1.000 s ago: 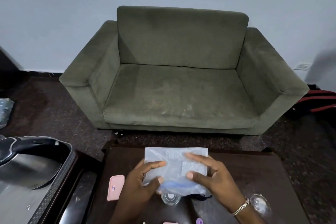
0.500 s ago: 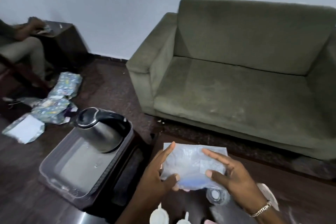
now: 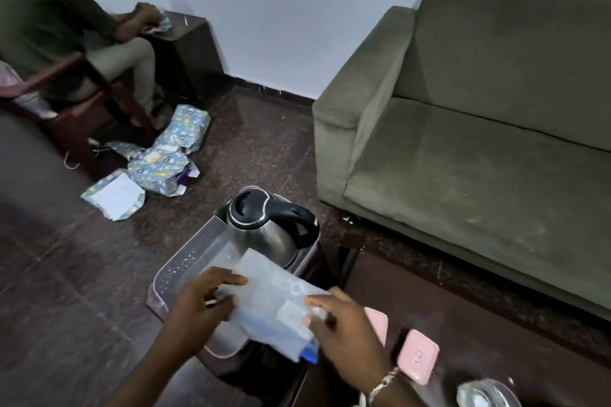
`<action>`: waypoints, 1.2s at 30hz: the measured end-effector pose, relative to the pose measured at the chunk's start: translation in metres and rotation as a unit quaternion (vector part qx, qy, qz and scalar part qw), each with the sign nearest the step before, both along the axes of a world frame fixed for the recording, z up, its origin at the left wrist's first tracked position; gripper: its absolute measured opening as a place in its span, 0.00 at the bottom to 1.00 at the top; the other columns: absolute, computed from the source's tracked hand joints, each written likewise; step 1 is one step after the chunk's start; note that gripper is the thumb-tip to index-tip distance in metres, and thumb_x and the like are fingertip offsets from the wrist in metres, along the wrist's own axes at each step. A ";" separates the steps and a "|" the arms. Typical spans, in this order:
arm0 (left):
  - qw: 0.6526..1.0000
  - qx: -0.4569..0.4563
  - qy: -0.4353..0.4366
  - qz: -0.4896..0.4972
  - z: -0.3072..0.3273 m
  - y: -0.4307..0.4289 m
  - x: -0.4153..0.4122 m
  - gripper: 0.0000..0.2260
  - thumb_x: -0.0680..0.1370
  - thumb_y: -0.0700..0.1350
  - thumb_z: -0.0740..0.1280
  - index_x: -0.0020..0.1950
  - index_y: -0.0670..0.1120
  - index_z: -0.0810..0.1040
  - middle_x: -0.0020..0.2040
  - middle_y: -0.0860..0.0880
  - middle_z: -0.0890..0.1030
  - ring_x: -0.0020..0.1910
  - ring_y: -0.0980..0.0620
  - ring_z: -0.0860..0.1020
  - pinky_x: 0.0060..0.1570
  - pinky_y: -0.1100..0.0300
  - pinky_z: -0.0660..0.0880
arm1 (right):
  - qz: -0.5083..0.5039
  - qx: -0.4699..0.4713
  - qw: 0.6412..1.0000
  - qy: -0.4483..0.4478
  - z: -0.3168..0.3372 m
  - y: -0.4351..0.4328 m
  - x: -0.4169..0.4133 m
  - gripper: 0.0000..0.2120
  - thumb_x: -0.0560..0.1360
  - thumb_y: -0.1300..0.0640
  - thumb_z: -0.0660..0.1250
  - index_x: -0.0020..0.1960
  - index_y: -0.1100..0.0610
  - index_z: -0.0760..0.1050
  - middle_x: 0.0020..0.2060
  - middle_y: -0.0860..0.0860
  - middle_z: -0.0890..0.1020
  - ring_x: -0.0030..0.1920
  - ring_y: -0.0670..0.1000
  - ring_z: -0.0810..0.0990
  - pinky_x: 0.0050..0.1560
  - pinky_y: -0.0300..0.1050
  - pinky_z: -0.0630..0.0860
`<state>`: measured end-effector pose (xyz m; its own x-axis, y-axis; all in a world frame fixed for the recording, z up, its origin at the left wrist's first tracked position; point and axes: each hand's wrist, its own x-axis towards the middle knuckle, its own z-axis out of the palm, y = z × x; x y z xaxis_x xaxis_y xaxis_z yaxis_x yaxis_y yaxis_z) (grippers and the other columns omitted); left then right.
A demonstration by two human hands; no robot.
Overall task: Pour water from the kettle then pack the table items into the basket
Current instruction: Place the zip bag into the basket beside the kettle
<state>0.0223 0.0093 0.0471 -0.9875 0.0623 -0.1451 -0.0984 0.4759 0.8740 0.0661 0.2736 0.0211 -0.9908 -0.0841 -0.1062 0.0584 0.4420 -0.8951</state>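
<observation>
Gripped at both ends: left hand (image 3: 201,302) pinching the near-left edge of the plastic packet (image 3: 272,302), right hand (image 3: 344,334) clamped on its lower right corner, likely to keep the limp sheet flat for the drop. Hanging above the basket (image 3: 185,269), just short of the kettle (image 3: 264,228) standing in the far end. Long axis slanting from upper left, near the kettle, down to lower right, toward the table (image 3: 479,324). Probably mid-packing; pink case (image 3: 418,357) not yet packed.

Both hands have carried the clear plastic packet (image 3: 271,304) leftward off the counter (image 3: 463,324) to hang over the basket (image 3: 185,261) beside the kettle (image 3: 264,225).
</observation>
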 end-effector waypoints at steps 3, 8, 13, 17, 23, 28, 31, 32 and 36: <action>0.996 -0.086 0.007 0.010 -0.011 -0.038 -0.028 0.19 0.73 0.25 0.72 0.49 0.50 0.87 0.52 0.55 0.85 0.45 0.62 0.82 0.42 0.63 0.78 | 0.070 0.158 0.985 0.018 -0.014 -0.051 -0.023 0.18 0.77 0.49 0.64 0.66 0.49 0.78 0.61 0.47 0.77 0.61 0.53 0.75 0.61 0.53 0.71; 0.974 -0.227 0.002 -0.011 -0.043 -0.075 -0.060 0.15 0.73 0.30 0.73 0.54 0.47 0.87 0.56 0.51 0.84 0.48 0.50 0.82 0.47 0.62 0.74 | 0.131 0.373 0.917 0.057 -0.028 -0.112 -0.046 0.14 0.66 0.48 0.71 0.50 0.51 0.80 0.48 0.49 0.81 0.49 0.58 0.78 0.44 0.58 0.72; 0.933 -0.343 -0.018 -0.107 -0.080 -0.087 -0.075 0.13 0.75 0.38 0.74 0.60 0.43 0.85 0.61 0.48 0.81 0.56 0.45 0.82 0.56 0.55 0.76 | 0.150 0.432 0.889 0.008 -0.052 -0.147 -0.054 0.15 0.66 0.51 0.73 0.50 0.57 0.82 0.52 0.53 0.80 0.56 0.62 0.73 0.54 0.63 0.66; 0.885 -0.429 -0.032 -0.177 -0.101 -0.091 -0.073 0.17 0.73 0.42 0.77 0.62 0.44 0.83 0.64 0.44 0.79 0.60 0.41 0.79 0.58 0.49 0.78 | 0.171 0.440 0.880 -0.050 -0.065 -0.159 -0.057 0.16 0.75 0.51 0.66 0.58 0.58 0.81 0.60 0.56 0.73 0.63 0.62 0.64 0.60 0.64 0.58; 0.842 -0.471 -0.021 -0.263 -0.112 -0.079 -0.078 0.31 0.67 0.47 0.80 0.68 0.52 0.76 0.65 0.47 0.73 0.59 0.44 0.74 0.56 0.49 0.79 | 0.142 0.436 0.889 -0.002 -0.063 -0.180 -0.078 0.09 0.72 0.55 0.70 0.50 0.55 0.85 0.57 0.55 0.74 0.58 0.61 0.70 0.54 0.59 0.63; 0.850 -0.428 -0.052 -0.304 -0.122 -0.077 -0.090 0.38 0.72 0.43 0.72 0.78 0.61 0.59 0.71 0.52 0.61 0.62 0.47 0.66 0.62 0.56 0.73 | 0.275 0.362 0.891 -0.001 -0.086 -0.188 -0.094 0.16 0.76 0.55 0.64 0.63 0.54 0.76 0.69 0.57 0.66 0.66 0.66 0.64 0.60 0.64 0.66; 0.848 -0.428 -0.062 -0.306 -0.125 -0.078 -0.094 0.40 0.72 0.45 0.72 0.80 0.61 0.57 0.74 0.51 0.59 0.62 0.46 0.65 0.63 0.57 0.72 | 0.303 0.351 0.886 -0.017 -0.097 -0.188 -0.100 0.18 0.72 0.51 0.65 0.61 0.53 0.76 0.68 0.57 0.68 0.68 0.66 0.63 0.60 0.66 0.65; 0.845 -0.433 -0.062 -0.307 -0.126 -0.078 -0.094 0.41 0.72 0.46 0.72 0.80 0.61 0.56 0.74 0.50 0.58 0.63 0.45 0.65 0.63 0.56 0.72 | 0.314 0.353 0.881 -0.025 -0.100 -0.189 -0.101 0.18 0.72 0.50 0.65 0.61 0.52 0.76 0.67 0.57 0.69 0.68 0.66 0.63 0.61 0.67 0.65; 0.844 -0.441 -0.061 -0.300 -0.128 -0.078 -0.090 0.42 0.73 0.47 0.73 0.81 0.62 0.53 0.76 0.50 0.56 0.66 0.45 0.65 0.60 0.55 0.77 | 0.343 0.359 0.866 -0.053 -0.103 -0.189 -0.100 0.18 0.73 0.49 0.67 0.62 0.51 0.77 0.63 0.55 0.72 0.65 0.65 0.66 0.61 0.66 0.66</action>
<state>-0.0677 -0.0685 -0.0812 -0.7914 0.3592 -0.4946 0.3270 0.9324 0.1540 -0.0337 0.0847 -0.0816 -0.7160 -0.5234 -0.4618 -0.3734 0.8462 -0.3801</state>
